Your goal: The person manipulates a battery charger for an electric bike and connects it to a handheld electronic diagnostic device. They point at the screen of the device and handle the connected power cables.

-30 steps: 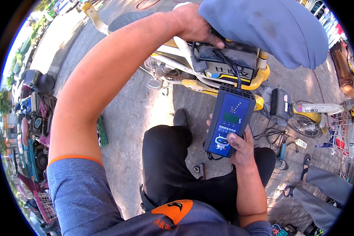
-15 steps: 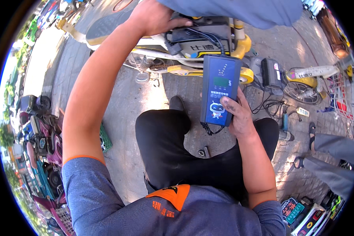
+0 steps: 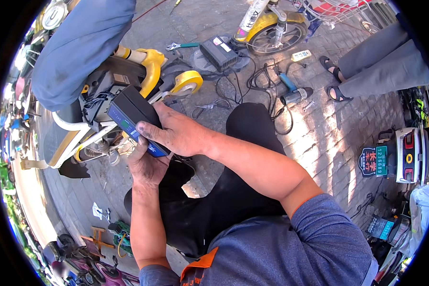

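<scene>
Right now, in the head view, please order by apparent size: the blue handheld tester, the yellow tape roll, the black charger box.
1. blue handheld tester, largest, though it is nearest the camera.
2. black charger box.
3. yellow tape roll, smallest.

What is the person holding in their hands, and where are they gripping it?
A dark blue handheld meter. The left hand cups its lower end from beneath; the right hand grips its near side, thumb on the face.
</scene>
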Tool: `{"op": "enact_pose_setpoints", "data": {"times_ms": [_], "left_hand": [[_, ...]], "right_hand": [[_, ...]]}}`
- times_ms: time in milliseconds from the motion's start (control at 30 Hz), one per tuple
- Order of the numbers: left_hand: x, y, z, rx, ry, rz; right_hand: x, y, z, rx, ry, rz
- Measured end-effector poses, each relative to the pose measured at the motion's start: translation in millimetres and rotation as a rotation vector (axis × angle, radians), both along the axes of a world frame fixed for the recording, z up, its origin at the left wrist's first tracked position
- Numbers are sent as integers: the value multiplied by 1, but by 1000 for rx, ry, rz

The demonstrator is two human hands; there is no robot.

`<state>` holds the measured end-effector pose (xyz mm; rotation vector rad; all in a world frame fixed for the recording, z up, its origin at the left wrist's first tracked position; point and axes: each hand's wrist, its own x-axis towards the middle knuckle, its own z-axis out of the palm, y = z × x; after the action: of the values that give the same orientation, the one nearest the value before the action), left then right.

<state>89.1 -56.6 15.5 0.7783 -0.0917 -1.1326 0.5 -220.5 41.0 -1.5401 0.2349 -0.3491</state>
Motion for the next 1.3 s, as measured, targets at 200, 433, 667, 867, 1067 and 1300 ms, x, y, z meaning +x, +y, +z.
{"op": "enact_pose_setpoints", "data": {"times_ms": [200,433,667,867,1067,1300], "left_hand": [[-20,-31,1,-227,14,56],[-13,-77,22,-504,299,-59],[-23,-114,11,-246,71,260],[-30,-132,-1,-126,-64,90],[-47,-147,-22,-67,-11,-129],[-85,-163,-20,-32,-65,-672]], "right_hand": [[-54,-13,16,-534,-70,-257],[-116,-51,-31,74,29,304],[-138,-77,-55,-626,709,13],[-167,-114,-47,283,354,-355],[-167,-114,-22,704,93,-213],[-144,-138,2,-53,490,-65]]}}
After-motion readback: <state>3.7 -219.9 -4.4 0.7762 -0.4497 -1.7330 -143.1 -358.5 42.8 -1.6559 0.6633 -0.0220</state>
